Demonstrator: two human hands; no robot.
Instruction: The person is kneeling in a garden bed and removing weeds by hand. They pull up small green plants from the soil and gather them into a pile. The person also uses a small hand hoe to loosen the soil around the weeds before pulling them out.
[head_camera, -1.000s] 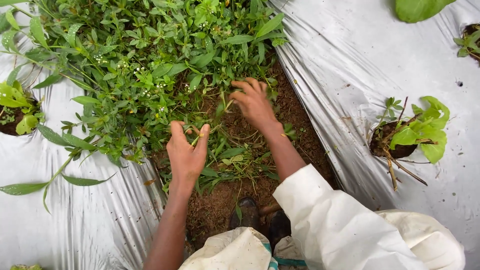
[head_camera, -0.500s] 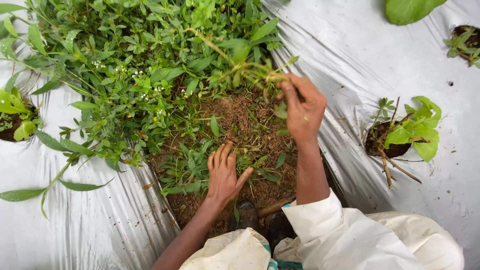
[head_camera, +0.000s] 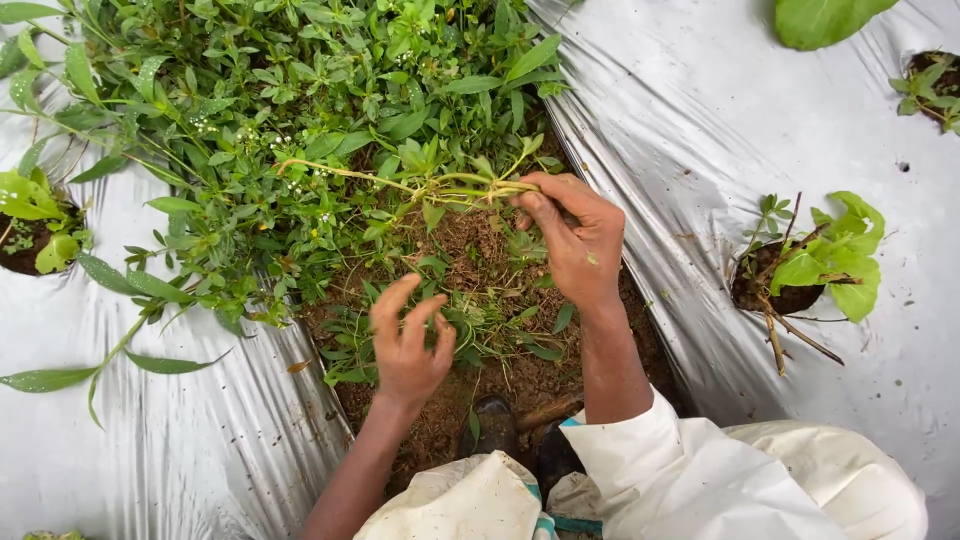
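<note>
Hands: 2, both the same person's. Right hand (head_camera: 575, 240) – grip closed round 1 bunch of pulled weed stems (head_camera: 440, 187), thumb and fingers pinching the butt ends; stems run out level to the left, tips reaching over the weed patch. Left hand (head_camera: 408, 340) – grip open, fingers spread and curled a bit, holding nothing, hovering just over low weeds in the soil strip.

Soil strip (head_camera: 470, 240): 1, bare brown earth, a gap between 2 plastic sheets. Holds: dense weed patch (head_camera: 260, 120) at its far end, spilling over the left sheet's edge; sparse low greens near the person; 1 pair dark boots (head_camera: 495, 425), toes only, at the near end.

Plastic mulch sheets: 2, silver-grey, crinkled. Left sheet (head_camera: 150, 460), right sheet (head_camera: 700, 130).

Planting holes in the plastic, 3 seen:
- no. 1, right sheet, mid-right (head_camera: 760, 290): soil, 1 light-green seedling (head_camera: 835, 260), a few dry sticks.
- no. 2, right sheet, far right corner (head_camera: 925, 80): soil, small green plant, partly cut off.
- no. 3, left sheet, left edge (head_camera: 30, 235): soil, 1 yellow-green seedling.

Misc.: 1 large leaf (head_camera: 825, 15) at top edge, plant not seen. White sleeve (head_camera: 690, 470) on right arm; left forearm bare.
</note>
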